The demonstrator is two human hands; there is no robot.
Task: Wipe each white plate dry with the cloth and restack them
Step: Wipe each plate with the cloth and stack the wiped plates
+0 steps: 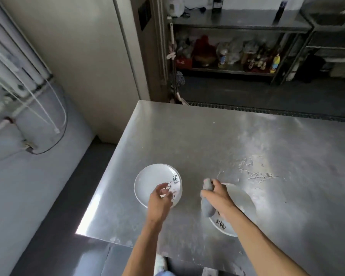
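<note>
- White pipes (18, 76) and thin cables run on the wall at the left of the room.
- One stainless steel bench (207, 136) fills the middle, and its top is scratched and shiny.
- One stack of white plates (149, 180) with black markings sits near the left edge. I cannot tell how many plates it has.
- The left hand (159, 200) is over this stack, fingers loosely bent and a little apart, holding nothing.
- One grey cloth (206, 208) is bunched in the right hand (217, 194), whose fingers are closed around it.
- One more white plate (227, 230) lies near the front edge, partly under the right forearm.
- Water drops (261, 175) lie further right.
- Steel shelves (237, 26) with bottles stand behind.
</note>
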